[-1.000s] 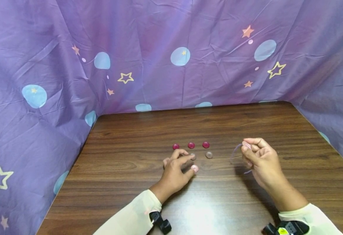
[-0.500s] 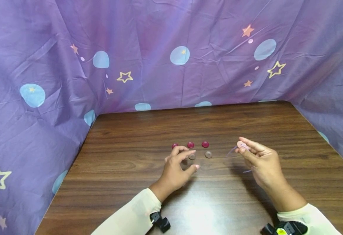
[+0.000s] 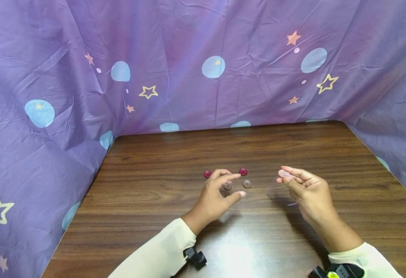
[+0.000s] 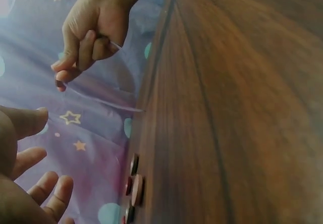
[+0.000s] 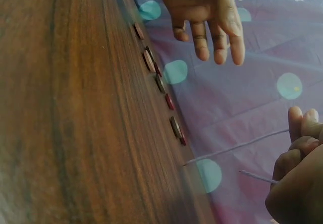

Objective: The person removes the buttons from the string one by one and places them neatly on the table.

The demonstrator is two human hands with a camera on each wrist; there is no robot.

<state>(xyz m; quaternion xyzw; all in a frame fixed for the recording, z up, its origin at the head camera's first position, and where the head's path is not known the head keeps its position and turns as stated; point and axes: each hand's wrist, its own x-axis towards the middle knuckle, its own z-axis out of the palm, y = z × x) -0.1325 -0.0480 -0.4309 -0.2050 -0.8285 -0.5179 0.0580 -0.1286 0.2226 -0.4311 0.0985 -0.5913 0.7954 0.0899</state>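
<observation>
In the head view my right hand (image 3: 308, 193) is raised over the right side of the wooden table, pinching a pale pink button (image 3: 283, 173) between thumb and fingertips. A thin purple string (image 3: 292, 204) runs from this hand; in the right wrist view one length of string (image 5: 237, 147) stretches out towards the left and a short end hangs lower. My left hand (image 3: 211, 197) hovers over the loose buttons, thumb and fingers apart, holding nothing. Beneath and beyond it lie dark red buttons (image 3: 243, 172) and grey-brown buttons (image 3: 247, 183), some partly covered by its fingers.
The wooden table (image 3: 147, 166) reaches back to a purple curtain (image 3: 185, 88) with stars and blue dots, which also hangs at both sides. From low down, the left wrist view shows a pinkish button (image 4: 137, 189) lying among the others.
My left hand has lifted a little and shifted right, its thumb and fingers parted. In my right hand the pink button has come into view and tilted, shifting slightly left.
</observation>
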